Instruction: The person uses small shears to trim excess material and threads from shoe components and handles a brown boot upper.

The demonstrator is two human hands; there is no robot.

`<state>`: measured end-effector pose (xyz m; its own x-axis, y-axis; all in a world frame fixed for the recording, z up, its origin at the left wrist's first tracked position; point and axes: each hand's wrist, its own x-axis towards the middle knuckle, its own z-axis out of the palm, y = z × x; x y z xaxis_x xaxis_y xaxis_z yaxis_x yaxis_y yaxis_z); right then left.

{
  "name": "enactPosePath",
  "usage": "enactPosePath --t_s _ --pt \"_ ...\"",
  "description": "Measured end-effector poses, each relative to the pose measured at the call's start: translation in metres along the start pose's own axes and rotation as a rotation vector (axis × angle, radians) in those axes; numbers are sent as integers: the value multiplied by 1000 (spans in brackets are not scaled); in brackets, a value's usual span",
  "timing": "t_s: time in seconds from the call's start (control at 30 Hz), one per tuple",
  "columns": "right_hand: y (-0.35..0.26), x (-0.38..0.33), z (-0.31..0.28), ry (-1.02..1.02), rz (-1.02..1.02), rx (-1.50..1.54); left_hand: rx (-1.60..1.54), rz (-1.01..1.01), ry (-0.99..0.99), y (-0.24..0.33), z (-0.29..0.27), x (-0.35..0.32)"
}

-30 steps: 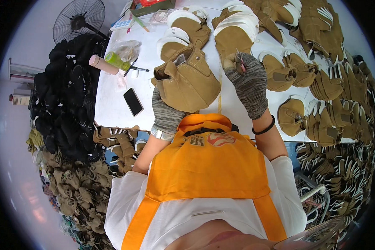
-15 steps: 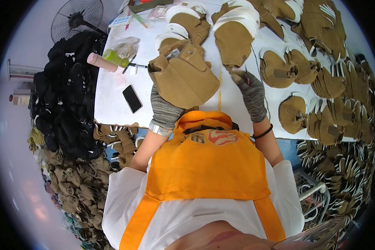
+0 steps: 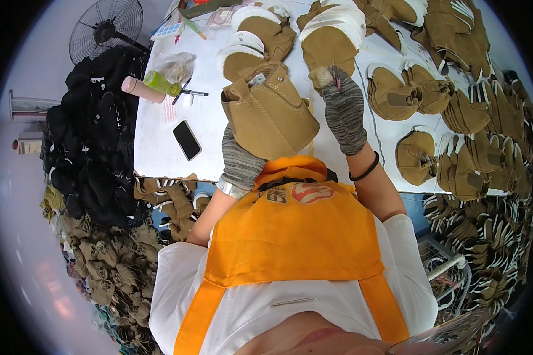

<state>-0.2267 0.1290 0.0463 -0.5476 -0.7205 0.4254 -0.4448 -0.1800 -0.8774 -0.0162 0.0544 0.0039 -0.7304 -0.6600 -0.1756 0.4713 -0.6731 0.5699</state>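
Observation:
A brown shoe upper (image 3: 270, 121) with stitched seams and a snap is held up over the table, its opening facing away from me. My left hand (image 3: 241, 155), in a grey knit glove, is closed on it from below; the shoe upper hides most of its fingers. To the right, my gloved right hand (image 3: 343, 109) reaches to the near end of a stack of brown uppers with white edges (image 3: 328, 50). Its bare fingertips are curled together. Something thin and dark shows by the fingers, too small to name.
On the white table (image 3: 160, 136) lie a phone (image 3: 187, 140), a pen (image 3: 193, 92), a pink bottle (image 3: 143, 89) and a green roll-shaped thing (image 3: 162, 83). More brown uppers (image 3: 416, 157) cover the right side. Black pieces (image 3: 95, 130) and a fan (image 3: 105, 31) are at left.
My left hand has shifted the shoe upper slightly right. My right hand has moved up and left to the near end of the stack.

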Motion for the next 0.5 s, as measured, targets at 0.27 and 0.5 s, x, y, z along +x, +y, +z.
enactPosePath --t_s 0.27,0.5 --pt "-14 0 3 -62 58 -153 -219 -65 -204 -2 -15 -3" --pt "-16 -14 4 -124 -8 -189 -419 -121 -180 -3 -8 -7"
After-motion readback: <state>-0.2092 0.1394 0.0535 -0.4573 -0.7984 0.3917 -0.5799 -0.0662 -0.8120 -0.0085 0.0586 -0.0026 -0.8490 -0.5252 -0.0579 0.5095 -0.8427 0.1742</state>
